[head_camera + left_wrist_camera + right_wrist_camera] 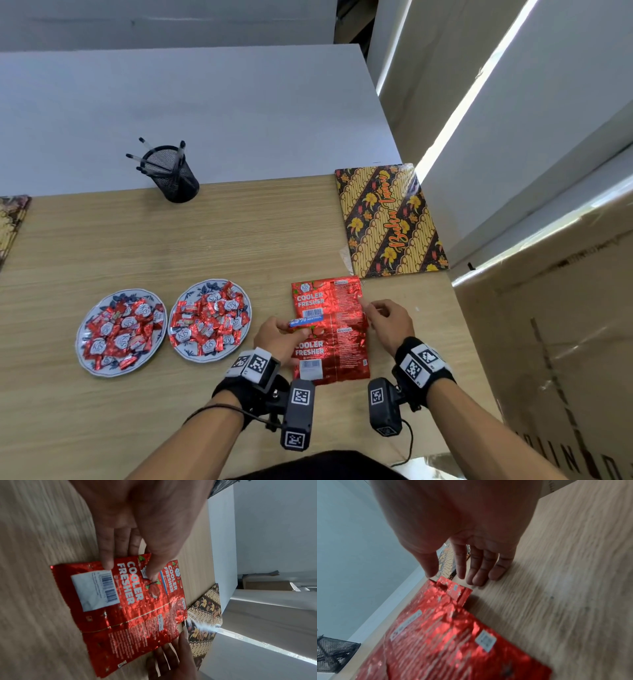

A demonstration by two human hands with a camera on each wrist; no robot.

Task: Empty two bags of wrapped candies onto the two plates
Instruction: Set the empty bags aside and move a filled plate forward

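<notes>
Two flat red bags are lying on the wooden table, one overlapping the other. The near bag is sitting closest to the person, w/ its far end lying over the near end of the far bag, which is reaching toward the patterned book.

The left hand is resting on the bags' left side, about where the two overlap. In the left wrist view its fingers are stretched out almost straight and slightly apart, tips pressing down on the near bag by the barcode sticker, thumb tip on the printed fruit; nothing is being gripped.

The right hand is sitting at the bags' right edge. In the right wrist view its fingers are straight and close together, tips on or just above the table beside the far bag's corner, thumb held apart over that corner. Can't tell if the thumb is touching the foil; the pic is blurred there.

Left of the bags, two patterned plates are lying side by side: the left plate and the right plate, both heaped w/ red-and-silver wrapped candies. The right plate is sitting near the left hand but apart from it.

A black mesh pen cup is standing at the table's far edge, against the white wall. A big cardboard box is standing at the right.
</notes>
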